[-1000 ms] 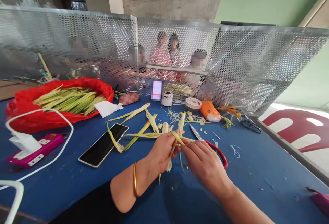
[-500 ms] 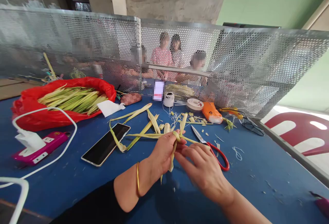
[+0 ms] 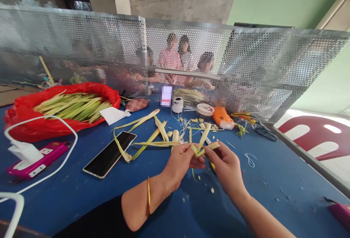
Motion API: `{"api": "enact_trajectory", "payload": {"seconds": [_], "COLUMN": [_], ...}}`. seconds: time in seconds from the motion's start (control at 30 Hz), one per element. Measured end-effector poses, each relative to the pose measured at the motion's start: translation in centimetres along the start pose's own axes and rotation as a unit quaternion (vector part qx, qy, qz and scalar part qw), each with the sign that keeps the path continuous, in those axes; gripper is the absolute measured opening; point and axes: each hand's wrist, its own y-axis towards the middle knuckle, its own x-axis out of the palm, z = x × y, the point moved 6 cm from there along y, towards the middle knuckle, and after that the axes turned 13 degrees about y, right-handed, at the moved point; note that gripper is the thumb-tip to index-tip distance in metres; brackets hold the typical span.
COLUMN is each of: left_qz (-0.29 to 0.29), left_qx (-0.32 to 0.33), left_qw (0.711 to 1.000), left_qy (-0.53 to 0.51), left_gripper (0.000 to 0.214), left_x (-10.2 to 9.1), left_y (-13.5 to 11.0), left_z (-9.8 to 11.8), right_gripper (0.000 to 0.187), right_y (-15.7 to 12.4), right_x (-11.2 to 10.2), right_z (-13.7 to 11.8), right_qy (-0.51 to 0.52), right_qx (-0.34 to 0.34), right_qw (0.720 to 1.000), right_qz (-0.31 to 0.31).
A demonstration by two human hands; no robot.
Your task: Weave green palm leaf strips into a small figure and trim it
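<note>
Between my two hands is a small folded piece of pale yellow-green leaf strips (image 3: 201, 147) resembling corn husk, with one broad end standing up. My left hand (image 3: 182, 159), with a gold bangle at the wrist, pinches the fold between thumb and fingers. My right hand (image 3: 225, 163) grips a strip that points right, its thumb on top. Behind them shows a blade of the scissors (image 3: 207, 138); the handles are hidden by my right hand. More loose leaf strips (image 3: 153, 142) lie left of my hands, some across a dark phone (image 3: 109, 155).
A red plastic bag (image 3: 16, 121) of long green leaves stands at left, by a magenta power strip (image 3: 38, 159) with white cables. Thread spool (image 3: 177, 105), tape roll (image 3: 205, 109) and orange packet (image 3: 222, 117) stand near the perforated metal screen (image 3: 257, 66). People sit and stand behind it.
My right hand has turned and moved up, now pinching a strip at the right of the fold. The fold has shifted slightly right and tilted. The scissors' red handles have become hidden.
</note>
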Motion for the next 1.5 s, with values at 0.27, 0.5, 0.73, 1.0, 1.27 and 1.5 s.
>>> {"api": "enact_trajectory", "payload": {"seconds": [0.27, 0.5, 0.73, 1.0, 1.27, 1.5], "left_qz": [0.003, -0.046, -0.082, 0.047, 0.164, 0.021], "left_qx": [-0.001, 0.0, 0.06, 0.133, 0.002, 0.046], "left_qw": [0.999, 0.999, 0.994, 0.978, 0.986, 0.995], "left_qy": [0.038, 0.027, 0.046, 0.151, 0.013, 0.083], "left_gripper": [0.022, 0.026, 0.031, 0.027, 0.012, 0.014], "left_x": [0.0, -0.1, 0.1, -0.8, -3.7, -1.1], "left_y": [0.1, 0.2, 0.2, 0.4, 1.4, 0.6], "left_z": [0.0, 0.4, 1.1, 0.9, -0.2, 0.7], "right_gripper": [0.029, 0.027, 0.027, 0.028, 0.014, 0.016], "right_y": [0.3, 0.4, 0.5, 0.3, -0.9, -1.4], "right_x": [0.6, 0.3, 0.0, 0.7, 2.3, 1.9], "right_z": [1.3, 0.1, -0.5, 1.6, -0.1, -4.5], "right_qy": [0.016, -0.04, -0.072, 0.029, 0.001, -0.234], "right_qx": [0.086, 0.039, 0.009, 0.102, 0.017, -0.309], "right_qw": [0.996, 0.998, 0.997, 0.994, 0.997, 0.916], "right_qz": [-0.017, 0.003, 0.024, 0.009, -0.081, -0.106]}}
